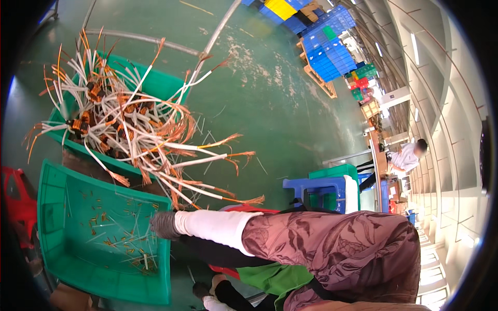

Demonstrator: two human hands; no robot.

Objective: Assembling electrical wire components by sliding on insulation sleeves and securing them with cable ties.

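Note:
My right hand (164, 224), in a grey glove with a white cuff, lies over the right-hand rim of a green plastic bin (106, 181). It looks closed on that rim, though single fingers do not show. Scattered over the bin's floor are thin white offcuts and small brass-coloured bits (106, 230). Low in the picture, a grey glove with a white cuff, seemingly my left hand (201, 290), is partly hidden and its fingers cannot be made out. Beyond the bin, a second green bin (162, 85) overflows with white cables (179, 146) with frayed copper ends and orange-black wound parts.
A metal tube frame (145, 36) runs behind the cable bin. Red plastic furniture (18, 205) stands at far left. To the right are a blue stool (317, 194) and a person (410, 157) at a bench. Stacked blue crates (327, 49) sit on a pallet.

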